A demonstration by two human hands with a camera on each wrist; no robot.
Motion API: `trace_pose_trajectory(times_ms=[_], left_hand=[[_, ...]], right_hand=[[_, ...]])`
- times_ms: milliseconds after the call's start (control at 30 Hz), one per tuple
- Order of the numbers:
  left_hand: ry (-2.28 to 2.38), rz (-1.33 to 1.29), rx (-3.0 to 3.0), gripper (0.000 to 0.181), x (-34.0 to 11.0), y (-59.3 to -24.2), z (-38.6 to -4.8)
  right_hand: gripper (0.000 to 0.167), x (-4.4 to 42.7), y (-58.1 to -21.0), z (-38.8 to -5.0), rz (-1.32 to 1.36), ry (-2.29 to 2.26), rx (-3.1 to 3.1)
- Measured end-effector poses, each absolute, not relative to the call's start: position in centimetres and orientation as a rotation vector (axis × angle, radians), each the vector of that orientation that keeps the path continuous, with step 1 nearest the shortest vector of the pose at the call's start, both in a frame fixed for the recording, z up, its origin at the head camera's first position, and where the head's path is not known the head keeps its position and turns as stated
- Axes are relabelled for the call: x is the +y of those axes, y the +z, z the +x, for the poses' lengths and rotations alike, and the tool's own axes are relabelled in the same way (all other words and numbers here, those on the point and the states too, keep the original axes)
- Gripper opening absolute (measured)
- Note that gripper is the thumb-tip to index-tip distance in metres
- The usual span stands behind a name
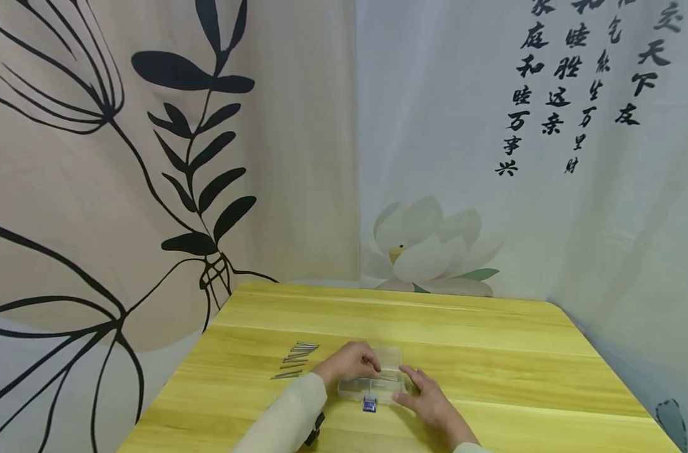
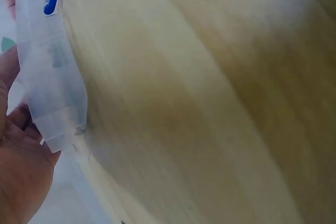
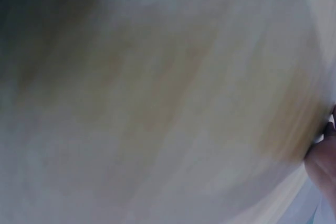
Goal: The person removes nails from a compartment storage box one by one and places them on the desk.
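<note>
A clear plastic compartment box point(image 1: 351, 391) stands on the table with its lid point(image 1: 388, 357) raised at the back. A blue latch point(image 1: 369, 404) hangs at its front and also shows in the left wrist view. Over the box, my left hand point(image 1: 352, 363) has curled fingers and pinches what looks like a thin grey nail point(image 1: 388, 379); the fingertips partly hide it. My right hand point(image 1: 431, 402) is at the box's right end, thumb toward the front corner and fingers extended along the side. Only a bit of the right hand point(image 3: 323, 163) shows in the right wrist view.
Left of the box, several long grey nails point(image 1: 299, 355) lie in a loose column on the yellow wood-grain table point(image 1: 480, 352). A printed curtain point(image 1: 304, 157) hangs behind the table. A dark band point(image 1: 316, 429) is at the left wrist.
</note>
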State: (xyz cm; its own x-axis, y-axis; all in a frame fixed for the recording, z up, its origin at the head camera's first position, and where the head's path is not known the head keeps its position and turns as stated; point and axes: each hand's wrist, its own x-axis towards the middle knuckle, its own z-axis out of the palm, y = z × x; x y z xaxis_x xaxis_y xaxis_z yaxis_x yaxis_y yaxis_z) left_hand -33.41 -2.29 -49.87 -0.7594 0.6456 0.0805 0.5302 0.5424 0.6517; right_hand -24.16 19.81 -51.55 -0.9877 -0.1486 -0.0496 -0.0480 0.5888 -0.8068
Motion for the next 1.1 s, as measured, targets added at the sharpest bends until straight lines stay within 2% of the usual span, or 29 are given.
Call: trace_pose_trajectory(times_ms=[600, 833, 1100], left_hand=[[0.915, 1.007, 2.63, 0.006, -2.23, -50.12, -33.58], [0.789, 1.15, 2.666, 0.008, -2.03, -49.54, -33.45], [0.693, 1.181, 2.691, 0.005, -1.78, -49.32, -33.49]], right_hand=[[0.067, 19.74, -51.33, -24.03, -0.134, -1.37, 2.673], [0.069, 19.88, -51.21, -23.99, -0.12, -1.362, 2.67], [0.069, 19.78, -51.33, -23.99, -0.139, -1.385, 2.672]])
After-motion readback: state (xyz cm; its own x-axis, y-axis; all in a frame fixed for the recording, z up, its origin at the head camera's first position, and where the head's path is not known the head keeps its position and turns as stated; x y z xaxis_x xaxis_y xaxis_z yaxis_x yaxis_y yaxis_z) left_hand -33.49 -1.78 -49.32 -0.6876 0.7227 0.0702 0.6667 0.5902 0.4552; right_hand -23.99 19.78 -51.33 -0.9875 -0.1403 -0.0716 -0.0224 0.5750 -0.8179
